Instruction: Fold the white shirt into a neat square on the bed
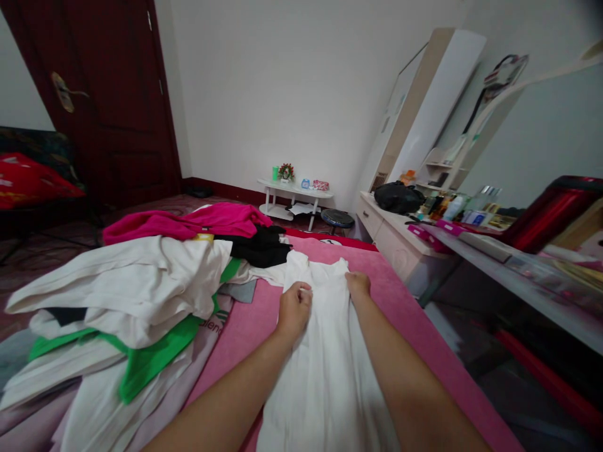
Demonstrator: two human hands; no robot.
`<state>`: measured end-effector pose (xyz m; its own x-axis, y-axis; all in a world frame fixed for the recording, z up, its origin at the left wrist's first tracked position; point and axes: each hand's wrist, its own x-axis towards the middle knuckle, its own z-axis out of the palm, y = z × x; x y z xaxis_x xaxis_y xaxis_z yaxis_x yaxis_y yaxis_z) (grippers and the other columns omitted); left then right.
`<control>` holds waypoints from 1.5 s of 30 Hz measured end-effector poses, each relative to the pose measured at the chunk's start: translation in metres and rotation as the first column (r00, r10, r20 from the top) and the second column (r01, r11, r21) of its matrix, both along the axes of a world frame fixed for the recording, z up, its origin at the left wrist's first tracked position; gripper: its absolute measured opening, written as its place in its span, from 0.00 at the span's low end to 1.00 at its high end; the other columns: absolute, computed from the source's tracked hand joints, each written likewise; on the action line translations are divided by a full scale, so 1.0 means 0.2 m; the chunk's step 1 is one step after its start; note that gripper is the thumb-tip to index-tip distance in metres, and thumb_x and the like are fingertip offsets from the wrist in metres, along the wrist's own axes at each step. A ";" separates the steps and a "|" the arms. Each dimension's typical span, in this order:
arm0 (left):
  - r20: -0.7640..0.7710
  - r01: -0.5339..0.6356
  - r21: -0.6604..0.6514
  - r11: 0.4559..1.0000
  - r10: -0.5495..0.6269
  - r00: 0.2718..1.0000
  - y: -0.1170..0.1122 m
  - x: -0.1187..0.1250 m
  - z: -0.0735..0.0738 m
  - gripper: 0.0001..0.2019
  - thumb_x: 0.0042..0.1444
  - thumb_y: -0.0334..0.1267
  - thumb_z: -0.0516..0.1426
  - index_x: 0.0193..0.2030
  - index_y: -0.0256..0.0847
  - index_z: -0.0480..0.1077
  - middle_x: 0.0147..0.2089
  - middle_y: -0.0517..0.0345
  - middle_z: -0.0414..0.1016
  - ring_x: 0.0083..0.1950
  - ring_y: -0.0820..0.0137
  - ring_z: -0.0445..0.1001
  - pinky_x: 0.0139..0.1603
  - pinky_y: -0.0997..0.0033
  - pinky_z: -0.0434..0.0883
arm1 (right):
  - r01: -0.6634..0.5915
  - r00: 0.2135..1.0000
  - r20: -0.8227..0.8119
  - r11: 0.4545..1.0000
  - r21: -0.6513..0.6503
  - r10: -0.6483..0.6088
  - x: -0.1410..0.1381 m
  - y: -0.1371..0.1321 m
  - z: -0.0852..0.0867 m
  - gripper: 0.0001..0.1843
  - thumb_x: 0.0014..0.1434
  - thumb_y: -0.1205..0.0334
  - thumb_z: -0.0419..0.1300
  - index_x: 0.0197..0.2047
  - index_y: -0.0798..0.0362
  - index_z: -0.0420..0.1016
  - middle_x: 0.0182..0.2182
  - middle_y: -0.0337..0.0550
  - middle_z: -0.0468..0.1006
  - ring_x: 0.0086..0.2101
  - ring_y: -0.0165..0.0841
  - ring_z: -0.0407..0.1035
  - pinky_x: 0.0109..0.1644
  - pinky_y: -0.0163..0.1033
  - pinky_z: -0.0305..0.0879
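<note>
A long white dress (330,351) lies stretched out on the pink bedcover (396,307), its neckline end away from me. My right hand (358,285) grips the dress by its right edge near the top, fingers closed. On the opposite side, my left hand (296,307) is closed with curled fingers at the left edge of the cloth, a little lower. Some folds run lengthwise between both hands. A strip of white cloth reaches from the dress's top left toward a heap of clothes, and I cannot tell which garment it belongs to.
To the left rises a heap with a white garment (141,289), a green one (155,358), a magenta one (188,223) and a black one (266,246). A desk crowded with bottles (455,207) stands at the right. Beyond the bed are a small white table (296,191) and a stool (337,218).
</note>
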<state>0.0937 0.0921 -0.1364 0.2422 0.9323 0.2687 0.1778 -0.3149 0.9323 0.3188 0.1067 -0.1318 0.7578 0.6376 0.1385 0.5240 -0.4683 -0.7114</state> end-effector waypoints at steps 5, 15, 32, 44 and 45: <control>-0.043 0.057 0.060 0.997 -0.055 0.998 -0.01 -0.02 -0.01 0.10 0.54 0.32 0.51 0.37 0.39 0.74 0.21 0.65 0.67 0.22 0.76 0.64 0.24 0.79 0.59 | -0.034 0.999 -0.018 0.999 -0.012 0.033 0.02 -0.04 0.02 0.10 0.60 0.59 0.59 0.42 0.56 0.73 0.41 0.45 0.75 0.41 0.35 0.70 0.46 0.44 0.68; -0.104 0.093 0.115 0.989 -0.081 0.991 -0.03 -0.04 0.02 0.08 0.54 0.34 0.56 0.36 0.39 0.77 0.41 0.55 0.72 0.34 0.73 0.71 0.39 0.73 0.69 | -0.447 0.893 0.137 0.878 0.172 0.428 -0.32 -0.58 0.07 0.33 0.41 0.75 0.54 0.53 0.49 0.70 0.57 0.45 0.66 0.56 0.37 0.61 0.61 0.44 0.58; -0.134 0.114 0.080 0.990 -0.103 0.986 -0.05 -0.05 0.04 0.06 0.50 0.31 0.59 0.35 0.40 0.77 0.41 0.57 0.72 0.35 0.73 0.71 0.41 0.72 0.70 | -0.926 0.347 0.217 0.370 -0.073 0.912 -0.75 -1.41 0.31 0.21 0.55 0.69 0.58 0.48 0.36 0.74 0.49 0.40 0.77 0.51 0.38 0.70 0.55 0.46 0.67; -0.068 0.104 0.105 0.989 -0.098 0.993 -0.03 -0.05 0.04 0.08 0.54 0.38 0.57 0.33 0.37 0.76 0.39 0.55 0.73 0.36 0.72 0.71 0.40 0.73 0.68 | -0.443 0.734 -0.504 0.883 0.155 0.456 -0.55 -0.95 0.14 0.19 0.44 0.48 0.64 0.33 0.53 0.69 0.14 0.29 0.62 0.16 0.25 0.55 0.20 0.30 0.46; -0.064 0.104 0.106 0.989 -0.097 0.993 -0.03 -0.05 0.04 0.09 0.55 0.39 0.57 0.33 0.37 0.76 0.39 0.55 0.73 0.36 0.72 0.71 0.40 0.73 0.68 | -0.440 0.741 -0.484 0.881 0.174 0.465 -0.55 -0.95 0.13 0.21 0.44 0.49 0.64 0.38 0.53 0.69 0.14 0.28 0.61 0.16 0.25 0.55 0.20 0.30 0.46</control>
